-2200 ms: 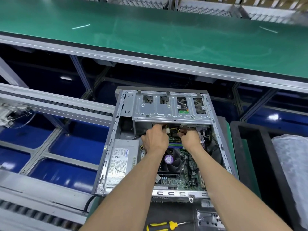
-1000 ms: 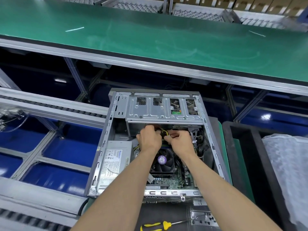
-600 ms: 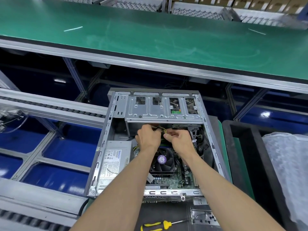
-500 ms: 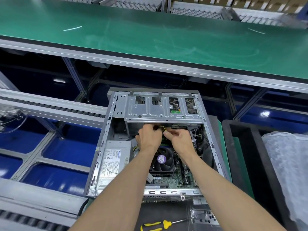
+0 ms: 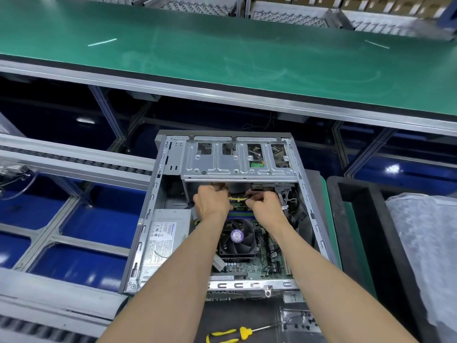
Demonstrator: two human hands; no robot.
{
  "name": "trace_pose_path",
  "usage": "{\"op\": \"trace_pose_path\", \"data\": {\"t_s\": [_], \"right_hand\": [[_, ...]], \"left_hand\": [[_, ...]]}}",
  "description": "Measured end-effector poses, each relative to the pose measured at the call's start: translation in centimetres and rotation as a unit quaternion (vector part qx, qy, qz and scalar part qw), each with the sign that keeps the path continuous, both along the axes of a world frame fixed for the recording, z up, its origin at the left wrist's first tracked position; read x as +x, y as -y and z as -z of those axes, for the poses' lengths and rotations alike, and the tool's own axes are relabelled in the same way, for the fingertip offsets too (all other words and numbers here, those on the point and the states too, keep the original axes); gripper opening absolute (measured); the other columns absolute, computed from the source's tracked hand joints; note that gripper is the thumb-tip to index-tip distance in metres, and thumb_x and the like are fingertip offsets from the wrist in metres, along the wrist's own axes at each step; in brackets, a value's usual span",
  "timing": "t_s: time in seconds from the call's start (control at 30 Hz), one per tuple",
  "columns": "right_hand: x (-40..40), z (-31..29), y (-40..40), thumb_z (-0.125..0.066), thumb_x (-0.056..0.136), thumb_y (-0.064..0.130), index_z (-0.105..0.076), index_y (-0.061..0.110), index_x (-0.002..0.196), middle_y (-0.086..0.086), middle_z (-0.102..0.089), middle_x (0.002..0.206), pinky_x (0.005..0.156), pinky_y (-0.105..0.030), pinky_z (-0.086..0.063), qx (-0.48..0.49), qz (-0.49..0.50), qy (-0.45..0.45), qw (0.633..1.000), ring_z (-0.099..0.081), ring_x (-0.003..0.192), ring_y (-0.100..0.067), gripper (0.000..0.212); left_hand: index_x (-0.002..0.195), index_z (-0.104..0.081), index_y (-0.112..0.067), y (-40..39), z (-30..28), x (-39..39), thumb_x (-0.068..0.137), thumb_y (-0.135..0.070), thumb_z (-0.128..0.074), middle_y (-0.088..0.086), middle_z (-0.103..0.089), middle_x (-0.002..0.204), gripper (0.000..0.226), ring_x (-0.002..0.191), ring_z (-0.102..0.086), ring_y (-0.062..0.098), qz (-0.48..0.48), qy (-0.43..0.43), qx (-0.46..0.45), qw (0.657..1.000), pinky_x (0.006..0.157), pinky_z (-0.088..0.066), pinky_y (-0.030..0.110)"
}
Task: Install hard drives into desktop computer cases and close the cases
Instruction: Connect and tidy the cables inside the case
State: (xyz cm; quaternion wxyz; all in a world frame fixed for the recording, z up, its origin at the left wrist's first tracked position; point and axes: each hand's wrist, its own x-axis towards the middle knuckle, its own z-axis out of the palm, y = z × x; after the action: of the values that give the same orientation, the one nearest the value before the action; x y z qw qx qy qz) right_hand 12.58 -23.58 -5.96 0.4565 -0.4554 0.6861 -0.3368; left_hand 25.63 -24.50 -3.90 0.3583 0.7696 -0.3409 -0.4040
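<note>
An open grey desktop case (image 5: pixel 148 219) lies flat before me, its side panel off. A silver drive cage (image 5: pixel 237 167) spans its far end, with a hard drive (image 5: pixel 262 187) partly showing under the cage's right part. Both hands reach under the cage's front edge. My left hand (image 5: pixel 210 204) and my right hand (image 5: pixel 265 206) have curled fingers on a yellow-and-black cable bundle (image 5: pixel 238 199) that runs between them. The fingertips and any connector are hidden.
Inside the case sit a power supply (image 5: pixel 165 236) at the left and a CPU fan (image 5: pixel 236 237). A yellow-handled screwdriver (image 5: pixel 230 334) and a clear parts bag (image 5: pixel 299 323) lie at the near edge. A black foam tray (image 5: pixel 358 219) stands at the right, a green conveyor belt (image 5: pixel 222 53) beyond.
Both hands came closer together under the cage and took up the yellow cable bundle. My view shifted slightly, so the case sits lower left in frame.
</note>
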Motion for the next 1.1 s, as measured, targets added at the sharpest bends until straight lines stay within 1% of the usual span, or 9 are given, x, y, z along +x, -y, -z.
{"op": "trace_pose_path", "data": {"t_s": [0.13, 0.2, 0.3, 0.4, 0.47, 0.63, 0.8, 0.93, 1.1], "right_hand": [[-0.1, 0.1, -0.2, -0.062, 0.092, 0.007, -0.066, 0.01, 0.099, -0.007, -0.067, 0.098, 0.069, -0.026, -0.045, -0.001, -0.007, -0.031, 0.999, -0.061, 0.086, -0.016, 0.008], [-0.1, 0.1, -0.4, -0.063, 0.091, 0.006, -0.065, 0.009, 0.1, -0.01, -0.067, 0.095, 0.066, -0.027, -0.046, 0.001, -0.008, -0.043, 0.999, -0.062, 0.085, -0.02, 0.01], [-0.1, 0.1, -0.5, -0.061, 0.089, 0.004, -0.065, 0.002, 0.105, -0.019, -0.069, 0.099, 0.082, -0.038, -0.053, -0.001, -0.02, -0.055, 0.998, -0.065, 0.094, -0.031, 0.016], [0.0, -0.1, -0.5, -0.057, 0.09, 0.004, -0.065, 0.004, 0.108, -0.018, -0.07, 0.102, 0.089, -0.046, -0.055, 0.003, -0.028, -0.047, 0.998, -0.067, 0.096, -0.032, 0.02], [0.0, -0.1, -0.5, -0.058, 0.092, 0.005, -0.064, 0.007, 0.113, -0.015, -0.07, 0.105, 0.092, -0.046, -0.054, 0.008, -0.018, -0.032, 0.999, -0.067, 0.098, -0.029, 0.022], [0.0, -0.1, -0.7, -0.057, 0.092, 0.005, -0.068, 0.013, 0.111, -0.016, -0.07, 0.1, 0.073, -0.03, -0.047, -0.002, -0.014, -0.031, 0.999, -0.061, 0.082, -0.02, 0.023], [0.0, -0.2, -0.7, -0.058, 0.096, 0.008, -0.067, 0.015, 0.119, -0.009, -0.068, 0.097, 0.075, -0.03, -0.047, -0.003, -0.012, -0.021, 1.0, -0.059, 0.081, -0.017, 0.026], [0.0, -0.3, -0.7, -0.06, 0.097, 0.011, -0.066, 0.016, 0.116, -0.003, -0.068, 0.102, 0.086, -0.035, -0.05, -0.003, -0.003, -0.023, 1.0, -0.063, 0.094, -0.02, 0.02], [-0.1, -0.2, -0.7, -0.059, 0.098, 0.011, -0.064, 0.014, 0.118, 0.0, -0.065, 0.102, 0.082, -0.03, -0.045, -0.002, 0.004, -0.023, 1.0, -0.061, 0.096, -0.019, 0.021]], "left_hand": [[0.095, -0.077, -0.015, -0.1, 0.1, -0.1, 0.09, -0.02, -0.062, 0.017, -0.068, 0.103, 0.017, 0.093, -0.065, 0.036, 0.043, 0.081, 0.006, 0.996, 0.083, -0.052, 0.032], [0.1, -0.077, -0.018, -0.3, -0.2, -0.5, 0.091, -0.02, -0.055, 0.016, -0.066, 0.108, 0.024, 0.097, -0.059, 0.037, 0.095, 0.127, 0.009, 0.987, 0.08, -0.048, 0.035], [0.094, -0.074, -0.018, -0.6, -0.9, -0.7, 0.081, -0.028, -0.046, 0.017, -0.063, 0.108, 0.033, 0.1, -0.057, 0.043, 0.18, 0.161, 0.032, 0.97, 0.088, -0.049, 0.041], [0.08, -0.067, -0.02, -0.8, -1.3, -0.6, 0.065, -0.034, -0.045, 0.014, -0.059, 0.096, 0.03, 0.092, -0.055, 0.042, 0.249, 0.197, 0.043, 0.947, 0.082, -0.046, 0.039], [0.09, -0.069, -0.018, -0.7, -1.1, -0.6, 0.07, -0.03, -0.052, 0.014, -0.058, 0.099, 0.028, 0.095, -0.057, 0.042, 0.283, 0.235, 0.044, 0.929, 0.079, -0.045, 0.037], [0.113, -0.065, -0.004, -0.2, 0.2, -0.3, 0.091, -0.015, -0.051, 0.022, -0.057, 0.115, 0.028, 0.108, -0.057, 0.045, 0.307, 0.311, 0.014, 0.899, 0.085, -0.048, 0.042], [0.105, -0.064, -0.005, -0.2, 0.4, -0.3, 0.093, -0.007, -0.05, 0.021, -0.063, 0.111, 0.019, 0.101, -0.06, 0.042, 0.335, 0.381, -0.02, 0.862, 0.088, -0.042, 0.04], [0.101, -0.06, -0.007, -0.3, 0.2, -0.2, 0.093, -0.003, -0.051, 0.02, -0.061, 0.11, 0.012, 0.101, -0.058, 0.041, 0.342, 0.38, -0.023, 0.859, 0.08, -0.039, 0.038], [0.088, -0.047, -0.017, -0.2, 0.0, -0.1, 0.091, -0.006, -0.052, 0.016, -0.065, 0.106, 0.012, 0.098, -0.059, 0.036, 0.34, 0.385, -0.019, 0.858, 0.08, -0.034, 0.037]]}}
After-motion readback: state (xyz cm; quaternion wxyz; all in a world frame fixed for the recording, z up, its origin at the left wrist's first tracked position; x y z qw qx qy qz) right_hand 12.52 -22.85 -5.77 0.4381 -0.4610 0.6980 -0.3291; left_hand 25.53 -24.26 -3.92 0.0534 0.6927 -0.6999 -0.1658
